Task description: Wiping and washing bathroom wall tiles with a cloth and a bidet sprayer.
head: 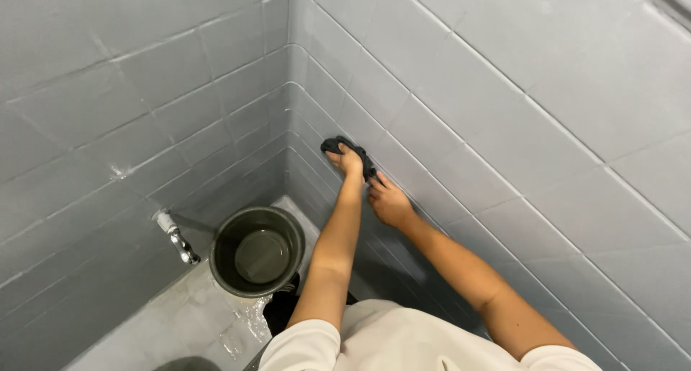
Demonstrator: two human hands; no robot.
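Fingers of the left hand [350,159] clamp a dark cloth [338,145] on the tiled wall [504,126]; right hand [389,202] fingers rest loosely together beside it. Wet floor [180,320] near the bucket [257,251] looks slippery, so leaning in could cause a slip.

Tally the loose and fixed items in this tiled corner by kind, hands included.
Hands: 2, left hand and right hand
Dark cloth: 1, pressed to the grey tiled wall under the left hand
Bucket: 1, dark, holding water
Metal tap: 1, on the left wall
Total: 5
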